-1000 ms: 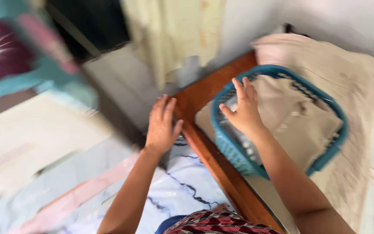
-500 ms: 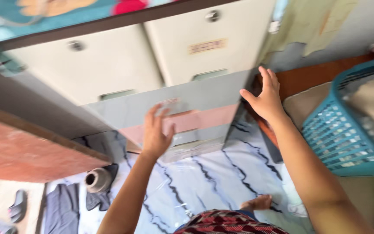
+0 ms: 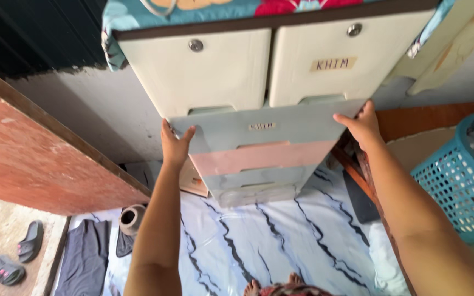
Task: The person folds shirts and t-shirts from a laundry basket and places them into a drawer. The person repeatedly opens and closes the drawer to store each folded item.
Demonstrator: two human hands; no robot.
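A plastic drawer cabinet stands in front of me, with two cream drawers (image 3: 209,66) on top and a grey-blue drawer (image 3: 264,129) below them. Under that come a pink drawer (image 3: 253,158) and lower grey ones. My left hand (image 3: 174,143) grips the left end of the grey-blue drawer's front. My right hand (image 3: 364,125) grips its right end. Both arms reach forward over the floor.
A teal laundry basket (image 3: 459,181) sits at the right on a beige surface with a wooden edge (image 3: 423,118). A reddish wooden board (image 3: 34,159) leans at left. A small clay pot (image 3: 131,218), dark cloth and sandals (image 3: 17,255) lie on the floor; a marbled sheet covers it.
My view swung from the basket to the cabinet. My right hand left the basket rim, and both hands rose and took hold of the grey-blue drawer's ends.
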